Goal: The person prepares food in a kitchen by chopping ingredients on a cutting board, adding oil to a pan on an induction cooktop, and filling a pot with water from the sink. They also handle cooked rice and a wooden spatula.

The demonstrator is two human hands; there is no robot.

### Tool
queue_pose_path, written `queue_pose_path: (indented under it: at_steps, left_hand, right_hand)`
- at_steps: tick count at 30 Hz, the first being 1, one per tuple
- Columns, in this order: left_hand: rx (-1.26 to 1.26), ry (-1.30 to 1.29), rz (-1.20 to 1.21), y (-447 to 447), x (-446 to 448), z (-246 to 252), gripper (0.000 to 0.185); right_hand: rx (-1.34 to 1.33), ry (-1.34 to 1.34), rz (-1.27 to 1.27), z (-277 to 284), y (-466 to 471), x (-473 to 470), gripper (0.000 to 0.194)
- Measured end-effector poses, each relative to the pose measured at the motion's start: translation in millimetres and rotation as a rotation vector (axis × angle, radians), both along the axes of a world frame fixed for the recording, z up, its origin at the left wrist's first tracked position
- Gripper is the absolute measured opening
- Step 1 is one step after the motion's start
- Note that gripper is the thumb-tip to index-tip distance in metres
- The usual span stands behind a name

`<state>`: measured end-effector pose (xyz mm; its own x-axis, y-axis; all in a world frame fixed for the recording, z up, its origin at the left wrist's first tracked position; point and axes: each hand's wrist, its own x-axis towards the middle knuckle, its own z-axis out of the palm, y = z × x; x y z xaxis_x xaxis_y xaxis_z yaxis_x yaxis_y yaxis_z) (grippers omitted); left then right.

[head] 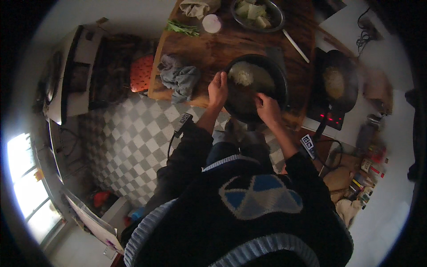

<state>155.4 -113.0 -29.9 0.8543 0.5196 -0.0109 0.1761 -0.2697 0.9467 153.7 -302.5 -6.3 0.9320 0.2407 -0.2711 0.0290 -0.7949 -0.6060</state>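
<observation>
A black frying pan [245, 101] lies in front of me at the near edge of the wooden table, its handle pointing towards my body. Inside it are a pale, thin layer of food [262, 75] and a whitish clump [243, 77] on the far left side. My left hand [218, 89] grips the pan's left rim. Over the near right part of the pan, my right hand [268, 108] has its fingertips drawn together; whether anything is pinched between them is hidden. A crumpled grey cloth [180, 78] lies left of my left hand.
On the wooden table [200, 50] are a metal bowl of cut vegetables [257, 15], green stalks [183, 27], a round pale piece [211, 23] and a white stick [296, 46]. At right, a second pan [338, 80] with food sits on a lit cooktop [325, 118].
</observation>
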Motion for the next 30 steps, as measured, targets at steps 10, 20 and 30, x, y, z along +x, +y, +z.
queue_pose_path:
  at_steps: [10, 20, 30]
  left_hand:
    - [1.128, -0.002, -0.673, -28.9, 24.1, 16.1, 0.038]
    - [0.941, 0.039, -0.517, -35.8, 16.2, 13.2, 0.041]
    - [0.589, -0.196, -0.314, -60.0, 4.3, 58.2, 0.052]
  right_hand:
    - [0.386, 0.531, -0.306, -9.6, 10.1, 14.8, 0.026]
    - [0.157, -0.025, -0.147, -17.8, 12.8, -1.0, 0.026]
    - [-0.107, -0.342, -0.005, 58.6, -20.9, -19.3, 0.035]
